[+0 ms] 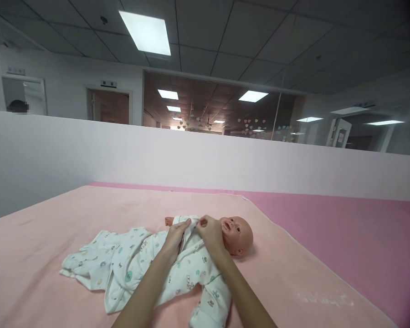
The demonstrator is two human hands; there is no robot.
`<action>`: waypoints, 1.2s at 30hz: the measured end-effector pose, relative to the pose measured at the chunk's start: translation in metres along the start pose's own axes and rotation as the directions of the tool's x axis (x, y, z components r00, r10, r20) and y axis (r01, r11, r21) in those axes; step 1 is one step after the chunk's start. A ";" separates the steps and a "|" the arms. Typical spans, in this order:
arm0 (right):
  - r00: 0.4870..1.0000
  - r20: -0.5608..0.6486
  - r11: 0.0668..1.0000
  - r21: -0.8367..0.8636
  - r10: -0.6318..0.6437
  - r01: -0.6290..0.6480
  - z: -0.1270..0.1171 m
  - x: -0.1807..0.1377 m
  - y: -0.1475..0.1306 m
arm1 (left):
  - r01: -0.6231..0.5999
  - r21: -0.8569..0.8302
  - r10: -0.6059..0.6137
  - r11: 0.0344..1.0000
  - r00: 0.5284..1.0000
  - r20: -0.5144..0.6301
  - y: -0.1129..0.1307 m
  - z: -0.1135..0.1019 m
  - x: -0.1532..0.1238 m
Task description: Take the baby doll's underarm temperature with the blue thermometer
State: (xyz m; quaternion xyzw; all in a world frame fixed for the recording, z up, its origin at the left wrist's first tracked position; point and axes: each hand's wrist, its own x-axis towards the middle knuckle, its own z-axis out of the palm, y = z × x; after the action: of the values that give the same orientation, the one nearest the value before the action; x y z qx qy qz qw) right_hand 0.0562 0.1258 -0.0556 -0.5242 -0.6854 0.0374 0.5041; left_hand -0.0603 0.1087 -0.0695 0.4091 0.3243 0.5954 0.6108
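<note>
Standing at 12 o'clock: white partition point(205, 159); left hand point(175, 238) and right hand point(212, 232), both pinching outfit point(187, 271), partly block doll point(242, 234) inside.

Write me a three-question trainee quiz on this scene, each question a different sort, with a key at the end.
1. Multiple choice. What are the left hand and the right hand both touching?
A) a bottle
B) the printed garment on the doll
C) a toy car

2. True or false. The doll lies face down.

3. Short answer. Which hand is nearer the doll's head?

Key
1. B, at its upper front.
2. False: it lies on its back on the peach cloth, with its face in view.
3. The right hand.
</note>
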 end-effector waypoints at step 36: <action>0.868 0.229 0.705 0.510 0.441 -0.493 -0.086 0.030 0.127 | -0.021 0.887 0.175 -0.460 0.978 0.114 0.015 -0.027 0.016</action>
State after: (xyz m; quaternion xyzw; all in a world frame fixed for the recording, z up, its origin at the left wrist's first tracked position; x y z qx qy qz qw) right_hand 0.2071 0.1642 -0.0678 -0.5099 -0.5111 0.3834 0.5760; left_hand -0.0898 0.1266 -0.0675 0.7342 0.6622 0.1091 -0.1025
